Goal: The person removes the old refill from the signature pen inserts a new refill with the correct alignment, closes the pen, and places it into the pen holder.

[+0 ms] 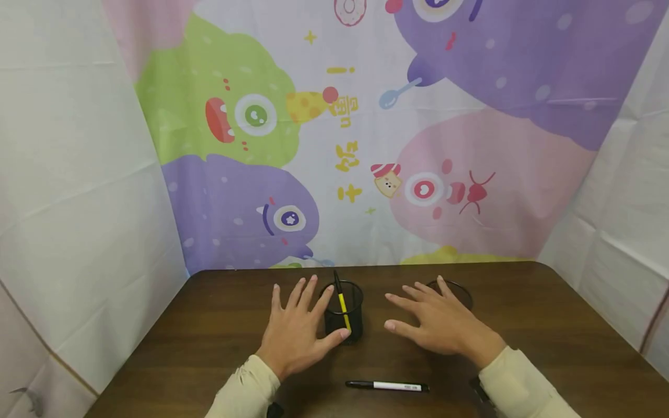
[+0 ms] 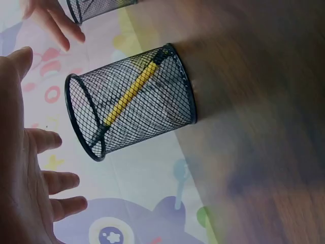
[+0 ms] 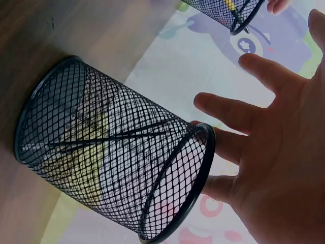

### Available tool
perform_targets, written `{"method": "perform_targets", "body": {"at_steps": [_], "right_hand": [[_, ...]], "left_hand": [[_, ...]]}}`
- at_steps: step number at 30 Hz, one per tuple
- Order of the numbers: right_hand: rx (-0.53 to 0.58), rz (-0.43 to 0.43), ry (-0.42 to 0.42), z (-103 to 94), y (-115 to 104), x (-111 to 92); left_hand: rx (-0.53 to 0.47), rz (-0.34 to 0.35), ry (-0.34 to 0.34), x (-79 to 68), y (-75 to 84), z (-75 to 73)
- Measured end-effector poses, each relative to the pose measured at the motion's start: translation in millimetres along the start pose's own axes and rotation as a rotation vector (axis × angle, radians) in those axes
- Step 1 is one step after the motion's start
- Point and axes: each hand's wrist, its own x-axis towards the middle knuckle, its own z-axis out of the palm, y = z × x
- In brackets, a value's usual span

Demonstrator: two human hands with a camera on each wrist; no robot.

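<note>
A black mesh pen cup stands on the table with a yellow-and-black pen leaning inside it. Just left of this cup is my left hand, its fingers spread and nothing held. My right hand, also spread, is in front of a second mesh cup and hides most of it in the head view. In the right wrist view that second cup shows no pen, and the fingers are near its rim; whether they touch it I cannot tell. A black-and-white marker lies near the table's front.
The brown wooden table has a printed cartoon curtain hanging behind its far edge. White cloth hangs at both sides.
</note>
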Motion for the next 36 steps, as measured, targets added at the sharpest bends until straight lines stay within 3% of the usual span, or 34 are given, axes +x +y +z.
{"method": "perform_targets", "body": {"at_steps": [17,26,36], "right_hand": [[0.019,-0.051,-0.039,3.5,-6,0],[0.048,-0.086,-0.051,5.6,-9,1],[0.046,-0.139,0.003,12.2,-12,-1]], "left_hand": [[-0.038,0.029,0.082,-9.4,2.1,2.0],[-0.121,0.014,0.118,-11.9,0.5,4.0],[-0.156,0.006,0.175,-19.0,2.2,7.5]]}}
